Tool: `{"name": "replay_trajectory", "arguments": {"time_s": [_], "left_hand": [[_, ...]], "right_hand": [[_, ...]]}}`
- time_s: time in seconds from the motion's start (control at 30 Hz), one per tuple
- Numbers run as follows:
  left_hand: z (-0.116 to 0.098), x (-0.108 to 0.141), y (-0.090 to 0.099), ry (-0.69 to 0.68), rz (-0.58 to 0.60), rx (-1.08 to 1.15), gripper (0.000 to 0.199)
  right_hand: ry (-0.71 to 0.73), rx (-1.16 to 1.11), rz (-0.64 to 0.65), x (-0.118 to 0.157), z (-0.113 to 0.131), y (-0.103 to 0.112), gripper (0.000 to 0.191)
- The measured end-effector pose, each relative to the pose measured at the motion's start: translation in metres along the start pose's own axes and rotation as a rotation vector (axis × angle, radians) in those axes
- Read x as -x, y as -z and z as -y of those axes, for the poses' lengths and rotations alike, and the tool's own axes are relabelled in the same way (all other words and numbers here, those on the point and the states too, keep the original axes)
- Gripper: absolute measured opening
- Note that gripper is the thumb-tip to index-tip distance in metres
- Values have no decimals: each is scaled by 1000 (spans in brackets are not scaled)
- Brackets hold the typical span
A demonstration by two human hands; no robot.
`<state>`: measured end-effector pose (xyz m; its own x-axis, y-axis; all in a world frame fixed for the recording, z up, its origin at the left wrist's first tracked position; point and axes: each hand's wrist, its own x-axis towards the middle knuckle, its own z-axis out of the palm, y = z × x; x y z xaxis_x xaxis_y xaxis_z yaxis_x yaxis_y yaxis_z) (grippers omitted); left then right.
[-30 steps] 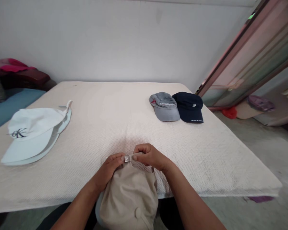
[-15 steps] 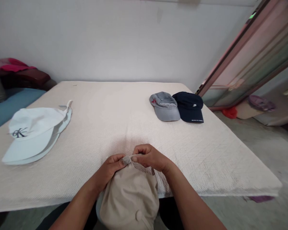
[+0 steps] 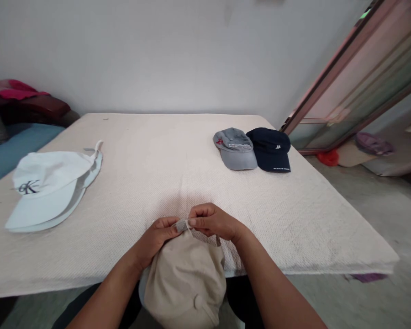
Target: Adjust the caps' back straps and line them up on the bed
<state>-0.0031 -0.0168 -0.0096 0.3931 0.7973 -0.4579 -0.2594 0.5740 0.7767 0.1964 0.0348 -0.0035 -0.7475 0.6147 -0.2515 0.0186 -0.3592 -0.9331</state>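
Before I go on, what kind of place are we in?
Probably a room in a home: a cloth-covered table against a plain wall, a blue cushioned seat at left, and a sliding door at right.

The light is soft, shadows faint, edges stretched.

Silver metal buckle (image 3: 181, 225): above the near edge of the white-cloth-covered table (image 3: 150, 183), we now see it slanting up to the right; a second ago it sat nearly level.
Beige fabric strap (image 3: 189, 227): we see less of it between buckle and right fingers.
Right hand (image 3: 214, 221): its thumb has come right beside the buckle.
Left hand (image 3: 155, 238): its thumb has moved onto the buckle's lower left part.
View: we look slightly lower, the table's far and near edges appearing higher.
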Motion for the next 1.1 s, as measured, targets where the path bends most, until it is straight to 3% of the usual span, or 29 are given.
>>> {"name": "replay_trajectory", "arguments": {"time_s": [0.5,0.9,1.1], "left_hand": [[-4,3,-2,-13,-34,-72,18],[-3,0,-11,6,-6,-38,27],[-1,0,-11,-8,-111,-60,22]], "right_hand": [[-14,36,-49,1,0,3,16],[-22,-60,-68,2,5,-4,15],[86,81,-161,-4,-3,-12,12]]}}
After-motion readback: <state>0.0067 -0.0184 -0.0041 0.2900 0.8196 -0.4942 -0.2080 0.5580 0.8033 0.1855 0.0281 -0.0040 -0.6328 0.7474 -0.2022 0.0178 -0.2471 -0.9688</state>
